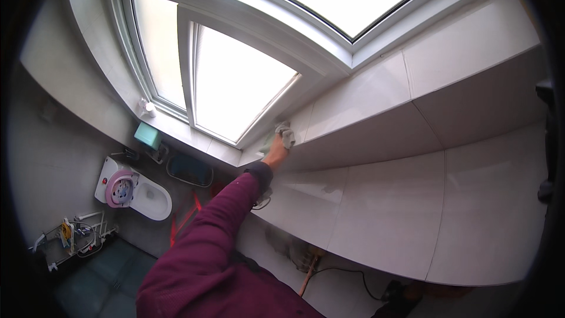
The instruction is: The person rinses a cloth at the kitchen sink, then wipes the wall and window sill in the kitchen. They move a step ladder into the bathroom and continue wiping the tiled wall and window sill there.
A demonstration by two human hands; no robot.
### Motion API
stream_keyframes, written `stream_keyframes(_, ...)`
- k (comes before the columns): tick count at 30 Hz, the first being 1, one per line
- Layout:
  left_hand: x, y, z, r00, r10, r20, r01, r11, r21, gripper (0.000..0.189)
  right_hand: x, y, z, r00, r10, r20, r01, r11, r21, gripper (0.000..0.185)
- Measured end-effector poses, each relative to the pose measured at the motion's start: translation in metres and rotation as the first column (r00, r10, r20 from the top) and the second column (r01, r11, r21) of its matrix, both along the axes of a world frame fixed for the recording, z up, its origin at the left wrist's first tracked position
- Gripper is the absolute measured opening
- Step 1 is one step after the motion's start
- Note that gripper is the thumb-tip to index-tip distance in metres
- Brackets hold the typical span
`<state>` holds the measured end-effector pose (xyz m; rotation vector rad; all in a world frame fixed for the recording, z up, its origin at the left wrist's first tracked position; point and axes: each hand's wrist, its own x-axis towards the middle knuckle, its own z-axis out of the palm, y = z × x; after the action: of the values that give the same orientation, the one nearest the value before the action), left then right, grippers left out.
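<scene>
My left hand (276,152) reaches up from a maroon sleeve with a dark cuff. Bunched in its fingers is a grey cloth (286,134). The cloth rests at the tiled wall strip (335,117) just below the white window frame (273,59), near the window's lower corner. Some blur surrounds the hand, and a pale greenish patch beside it is unclear. My right hand is out of view. Below my arm runs a broad tiled ledge (388,212).
At left stand a toilet (152,198) with a pink child seat (119,189), a mint box (148,135), a dark bin (190,170) and a pipe-like rack (73,238). Red bars (187,218) show beside my sleeve. A black cable (348,269) hangs below the ledge.
</scene>
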<state>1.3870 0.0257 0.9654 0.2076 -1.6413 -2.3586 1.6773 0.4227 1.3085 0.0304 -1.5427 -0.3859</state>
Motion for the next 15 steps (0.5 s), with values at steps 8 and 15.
stream_keyframes(8, 0.027, -0.005, 0.293, 0.737, -0.081, -0.671, -0.313, 0.839, -0.446, 0.084, -0.02, -0.028, 0.058, 1.0, 0.009, -0.024, -0.008, 1.0, 0.015, 0.06)
stream_keyframes(15, -0.01, -0.013, 0.539, 0.026, -0.016, -1.0, -0.782, 0.623, -0.031, 0.071, -0.027, -0.046, 0.086, 1.0, 0.012, -0.016, -0.011, 0.998, 0.056, 0.063)
